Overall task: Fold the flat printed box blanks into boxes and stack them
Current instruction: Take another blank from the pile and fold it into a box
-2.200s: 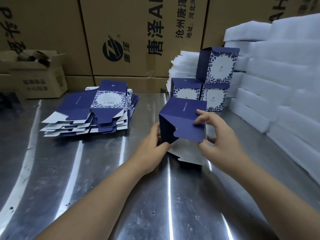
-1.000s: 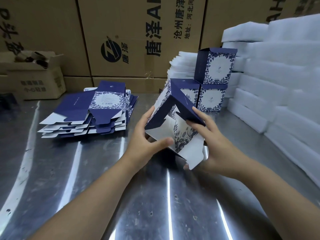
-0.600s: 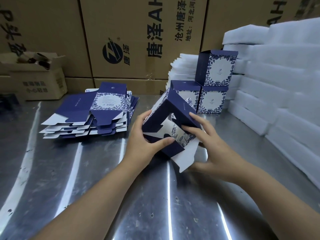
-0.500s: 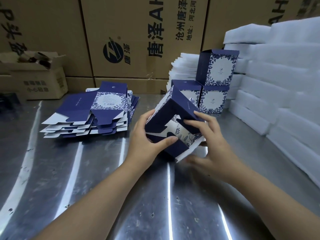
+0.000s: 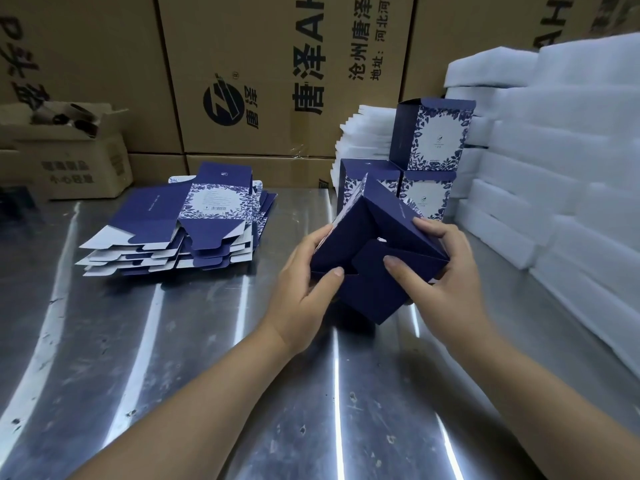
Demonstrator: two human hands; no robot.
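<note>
A navy box (image 5: 375,251), tilted with its bottom flaps toward me, is held above the steel table (image 5: 194,358) at centre. My left hand (image 5: 304,282) grips its left side, thumb on the lower flap edge. My right hand (image 5: 440,278) grips the right side, thumb pressing on the overlapping bottom flaps. A pile of flat printed blanks (image 5: 180,223) lies at the left. Three folded boxes stand behind: two on the table (image 5: 426,195) and one on top (image 5: 434,133).
White foam blocks (image 5: 561,161) are stacked along the right edge. More foam sheets (image 5: 363,133) stand behind the folded boxes. Large brown cartons (image 5: 277,71) wall the back. A small open carton (image 5: 65,150) sits at the far left.
The white inner flaps that hung open under the box have been folded in; the bottom now shows only navy flaps. My right thumb has moved onto them.
</note>
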